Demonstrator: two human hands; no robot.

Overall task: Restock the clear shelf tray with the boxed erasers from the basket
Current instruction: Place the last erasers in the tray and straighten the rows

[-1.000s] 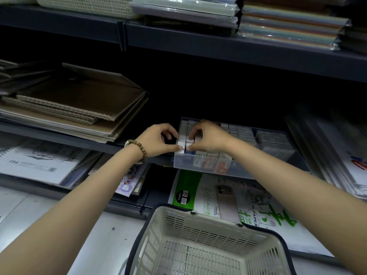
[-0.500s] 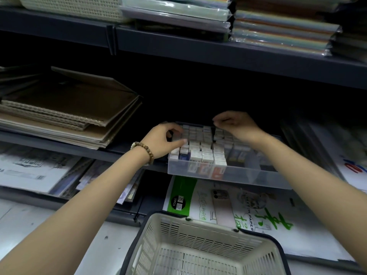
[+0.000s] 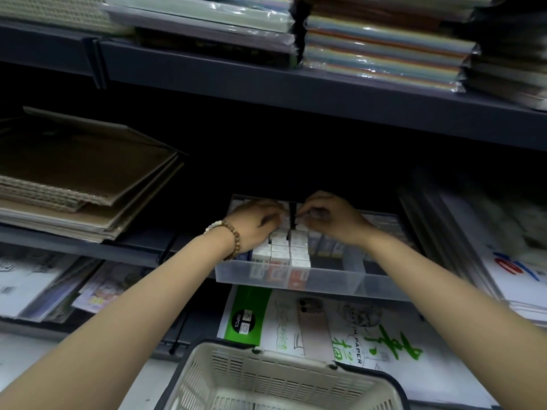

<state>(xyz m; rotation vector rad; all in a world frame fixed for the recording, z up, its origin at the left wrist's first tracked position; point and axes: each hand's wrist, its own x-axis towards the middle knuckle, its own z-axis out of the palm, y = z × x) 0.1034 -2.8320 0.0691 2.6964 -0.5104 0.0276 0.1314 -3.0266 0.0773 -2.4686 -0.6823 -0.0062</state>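
1. Filling the left part of the clear tray (image 3: 384,287), the boxed erasers (image 3: 281,253) stand in tight rows with their white tops up. The tray sits on the middle shelf (image 3: 133,247), and its front wall seems to reach past the shelf lip.
2. Both hands work at the back rows, one on each side of a dark slot between the boxes. The left hand (image 3: 257,217) has its fingers fairly flat across the box tops, pressing rather than gripping. The right hand (image 3: 331,216) has its fingers curled, tips at the slot's edge. I cannot tell whether they pinch a box.
3. The rows are packed close, so shoving them sideways could tip a neighbouring box or pop one up out of line. A box forced in askew would likely jam.
4. Leaning hard on the tray might slide it forward off the lip, toward the basket (image 3: 281,377) just below.
5. The basket is cut off by the bottom edge. The part that shows holds no boxes, so the restock looks nearly finished.
6. Hands and shadow hide the tray's back wall. The tray's right part is blurred behind the plastic, and the print on the boxes cannot be read.
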